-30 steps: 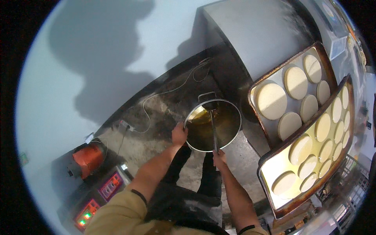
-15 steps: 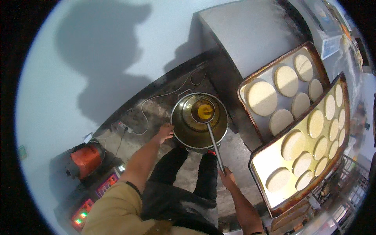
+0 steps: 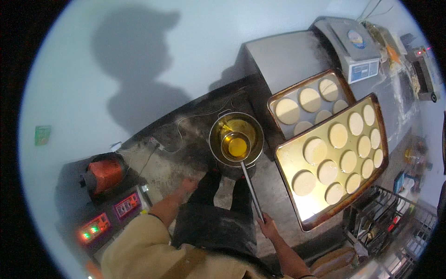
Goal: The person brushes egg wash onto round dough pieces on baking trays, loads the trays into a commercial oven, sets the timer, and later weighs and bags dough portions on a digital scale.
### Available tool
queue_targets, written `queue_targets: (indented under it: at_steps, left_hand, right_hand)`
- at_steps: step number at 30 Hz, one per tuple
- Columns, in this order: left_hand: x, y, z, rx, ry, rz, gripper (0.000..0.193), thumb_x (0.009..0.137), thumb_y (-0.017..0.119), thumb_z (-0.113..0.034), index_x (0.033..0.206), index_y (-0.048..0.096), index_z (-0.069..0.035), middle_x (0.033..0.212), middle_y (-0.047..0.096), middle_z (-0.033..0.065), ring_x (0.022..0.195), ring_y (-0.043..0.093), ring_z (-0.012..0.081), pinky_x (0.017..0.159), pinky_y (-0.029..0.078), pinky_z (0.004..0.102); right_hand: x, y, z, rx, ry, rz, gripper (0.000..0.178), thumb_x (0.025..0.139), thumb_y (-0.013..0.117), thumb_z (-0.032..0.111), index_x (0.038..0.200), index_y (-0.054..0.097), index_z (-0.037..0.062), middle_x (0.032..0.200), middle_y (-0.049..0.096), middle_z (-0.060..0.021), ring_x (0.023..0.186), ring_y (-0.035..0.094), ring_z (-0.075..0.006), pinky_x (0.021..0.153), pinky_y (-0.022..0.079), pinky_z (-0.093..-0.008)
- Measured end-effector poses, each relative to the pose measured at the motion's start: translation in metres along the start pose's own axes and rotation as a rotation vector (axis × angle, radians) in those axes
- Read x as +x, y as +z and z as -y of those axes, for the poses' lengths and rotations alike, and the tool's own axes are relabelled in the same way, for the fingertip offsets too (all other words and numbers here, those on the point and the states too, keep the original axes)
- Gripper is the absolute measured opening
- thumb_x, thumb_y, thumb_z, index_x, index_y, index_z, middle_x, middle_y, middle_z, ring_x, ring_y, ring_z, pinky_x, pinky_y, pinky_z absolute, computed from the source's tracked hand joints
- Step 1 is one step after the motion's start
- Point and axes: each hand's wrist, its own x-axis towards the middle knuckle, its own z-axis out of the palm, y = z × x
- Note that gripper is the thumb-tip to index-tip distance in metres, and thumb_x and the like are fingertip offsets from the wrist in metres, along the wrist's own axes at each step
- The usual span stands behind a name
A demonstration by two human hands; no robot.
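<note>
My right hand (image 3: pixel 268 227) is closed around the end of a long-handled metal ladle (image 3: pixel 251 186). The ladle's round bowl holds yellow, oil-like liquid (image 3: pixel 237 147) and sits over the near part of a deep metal pot (image 3: pixel 254 130). More yellow liquid glints inside the pot, which stands low between a dark ledge and my legs. My left hand (image 3: pixel 188 184) is off the pot, beside my left leg, and its fingers are smeared by motion.
To the right, a baking tray (image 3: pixel 310 213) of several flat dough rounds overlaps a second tray (image 3: pixel 346 86). Beyond are a scale (image 3: pixel 362 69) and a floured worktop (image 3: pixel 395 97). At left are a red-and-black appliance (image 3: pixel 106 173), lit control panels (image 3: pixel 94 229) and a power cord (image 3: pixel 179 132).
My left hand has left the pot's rim and moved back toward me. The ladle bowl has shifted nearer me within the pot's opening. My view has turned somewhat, showing more on the right.
</note>
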Motion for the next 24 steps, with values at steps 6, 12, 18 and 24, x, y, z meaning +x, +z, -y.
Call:
queue_targets:
  at_steps: [6, 12, 18, 24]
  left_hand:
    - [-0.081, 0.005, 0.024, 0.025, 0.020, -0.088, 0.021, 0.100, 0.063, -0.023, 0.104, 0.066, -0.003, 0.089, 0.066, 0.0098, 0.077, 0.063, 0.0221, 0.070, 0.053, 0.0399]
    - [-0.123, 0.019, 0.049, -0.072, 0.141, -0.112, 0.019, 0.098, 0.064, -0.022, 0.102, 0.068, -0.004, 0.086, 0.068, 0.0081, 0.073, 0.063, 0.0204, 0.067, 0.054, 0.0372]
    - [-0.130, 0.017, 0.074, -0.095, 0.092, -0.115, 0.019, 0.098, 0.065, -0.020, 0.108, 0.070, -0.004, 0.094, 0.073, 0.0120, 0.076, 0.068, 0.0215, 0.065, 0.056, 0.0376]
    - [-0.145, 0.006, 0.111, -0.355, 0.157, -0.072, 0.025, 0.103, 0.058, -0.021, 0.113, 0.070, -0.001, 0.101, 0.073, 0.0169, 0.085, 0.071, 0.0272, 0.072, 0.059, 0.0420]
  right_hand:
    - [-0.068, -0.047, 0.027, 0.128, -0.338, -0.033, 0.040, 0.103, 0.065, 0.028, 0.136, 0.060, 0.0044, 0.080, 0.062, -0.0048, 0.062, 0.057, -0.0124, 0.059, 0.049, -0.0324]
    - [-0.116, -0.079, 0.051, 0.119, -0.330, -0.036, 0.039, 0.103, 0.066, 0.031, 0.129, 0.062, 0.0029, 0.068, 0.056, 0.0000, 0.050, 0.051, -0.0083, 0.046, 0.043, -0.0295]
    - [-0.153, -0.081, 0.069, 0.150, -0.216, -0.011, 0.032, 0.103, 0.065, 0.032, 0.120, 0.064, 0.0050, 0.062, 0.054, 0.0003, 0.044, 0.050, -0.0096, 0.041, 0.042, -0.0298]
    - [-0.195, -0.062, 0.087, 0.146, -0.155, -0.047, 0.038, 0.101, 0.068, 0.036, 0.125, 0.064, 0.0070, 0.064, 0.054, 0.0005, 0.047, 0.051, -0.0097, 0.044, 0.045, -0.0302]
